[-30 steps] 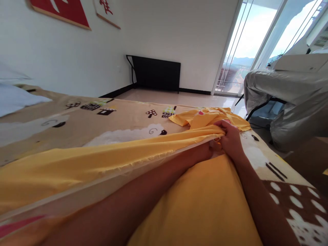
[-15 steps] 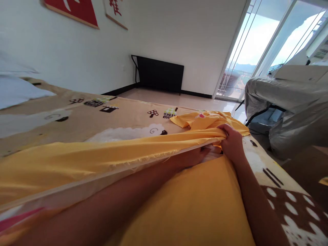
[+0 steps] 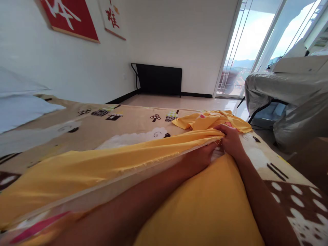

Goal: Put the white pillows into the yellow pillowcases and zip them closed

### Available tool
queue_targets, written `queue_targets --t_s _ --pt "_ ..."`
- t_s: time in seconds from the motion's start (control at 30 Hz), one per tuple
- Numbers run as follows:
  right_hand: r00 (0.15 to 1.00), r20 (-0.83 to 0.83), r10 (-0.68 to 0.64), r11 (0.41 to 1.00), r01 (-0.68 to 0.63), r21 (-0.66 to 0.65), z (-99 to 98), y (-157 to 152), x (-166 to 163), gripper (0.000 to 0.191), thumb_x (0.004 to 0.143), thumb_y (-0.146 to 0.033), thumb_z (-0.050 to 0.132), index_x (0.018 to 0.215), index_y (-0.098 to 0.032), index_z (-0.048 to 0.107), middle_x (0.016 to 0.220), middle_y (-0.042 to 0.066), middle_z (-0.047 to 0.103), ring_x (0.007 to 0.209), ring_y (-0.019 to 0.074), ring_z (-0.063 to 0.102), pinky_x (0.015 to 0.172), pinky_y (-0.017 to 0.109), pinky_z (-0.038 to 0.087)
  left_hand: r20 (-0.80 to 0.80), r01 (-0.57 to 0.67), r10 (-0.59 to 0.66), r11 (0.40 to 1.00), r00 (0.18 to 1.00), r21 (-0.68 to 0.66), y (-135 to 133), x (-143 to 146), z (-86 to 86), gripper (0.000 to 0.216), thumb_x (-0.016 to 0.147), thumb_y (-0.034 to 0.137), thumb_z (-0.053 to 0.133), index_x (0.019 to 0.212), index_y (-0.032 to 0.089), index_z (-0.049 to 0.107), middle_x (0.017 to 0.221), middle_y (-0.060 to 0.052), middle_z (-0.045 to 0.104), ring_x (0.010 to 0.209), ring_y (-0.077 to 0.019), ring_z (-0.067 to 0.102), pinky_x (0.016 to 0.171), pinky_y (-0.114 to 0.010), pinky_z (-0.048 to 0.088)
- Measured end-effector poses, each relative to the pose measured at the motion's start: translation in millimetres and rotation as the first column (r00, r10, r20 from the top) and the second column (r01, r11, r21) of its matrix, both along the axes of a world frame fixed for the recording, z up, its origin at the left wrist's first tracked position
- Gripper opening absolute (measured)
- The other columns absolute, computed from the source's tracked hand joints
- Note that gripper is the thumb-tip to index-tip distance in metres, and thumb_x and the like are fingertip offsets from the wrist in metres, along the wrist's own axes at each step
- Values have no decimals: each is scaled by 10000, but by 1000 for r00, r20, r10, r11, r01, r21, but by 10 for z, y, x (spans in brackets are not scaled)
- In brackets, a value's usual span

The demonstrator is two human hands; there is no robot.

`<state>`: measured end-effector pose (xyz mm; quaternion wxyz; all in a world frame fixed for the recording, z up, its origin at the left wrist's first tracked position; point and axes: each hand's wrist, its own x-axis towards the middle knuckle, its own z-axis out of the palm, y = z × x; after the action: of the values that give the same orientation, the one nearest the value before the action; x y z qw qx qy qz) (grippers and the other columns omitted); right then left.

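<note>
A yellow cloth cover [image 3: 107, 159] lies stretched across the bed, its frayed open edge running from lower left to centre right. My right hand [image 3: 230, 140] is closed, pinching the far corner of that edge. My left hand [image 3: 198, 159] reaches under the raised edge, inside the cover, its fingers mostly hidden by the cloth. Beneath both forearms lies a yellow pillow-like mass [image 3: 205, 205]. More bunched yellow fabric [image 3: 210, 119] sits just beyond my right hand.
The bed has a tan sheet with sheep and mushroom prints [image 3: 128, 119]. White pillows [image 3: 20, 109] lie at the left. A grey covered piece of furniture [image 3: 289, 102] stands at the right, a black panel [image 3: 159, 80] against the far wall, glass doors [image 3: 246, 48] beyond.
The view has tilted slightly down and left. My left hand has pushed a little further toward the corner under the cloth. My right hand stays pinched on the edge.
</note>
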<state>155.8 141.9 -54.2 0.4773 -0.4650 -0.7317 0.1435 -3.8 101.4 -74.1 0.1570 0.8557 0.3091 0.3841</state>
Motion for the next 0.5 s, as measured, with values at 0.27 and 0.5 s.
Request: queue_targets --t_s 0.27,0.5 --pt "999 -42 -33 999 34 22 32 -69 -40 349 551 -150 471 823 -169 689 683 -4 670 654 162 588 588 241 423 -24 -25 25 1000 999 2 10 41 114 411 911 239 402 1317 260 465 1357 -31 520 1281 -206 437 1142 -414 300" --pt "998 -55 -7 1000 7 -3 -4 -44 -42 319 564 -156 478 807 -172 683 700 8 684 660 170 601 595 247 443 -56 -117 117 993 992 6 89 26 7 426 921 259 379 1337 207 457 1361 -67 512 1292 -218 420 1146 -414 274"
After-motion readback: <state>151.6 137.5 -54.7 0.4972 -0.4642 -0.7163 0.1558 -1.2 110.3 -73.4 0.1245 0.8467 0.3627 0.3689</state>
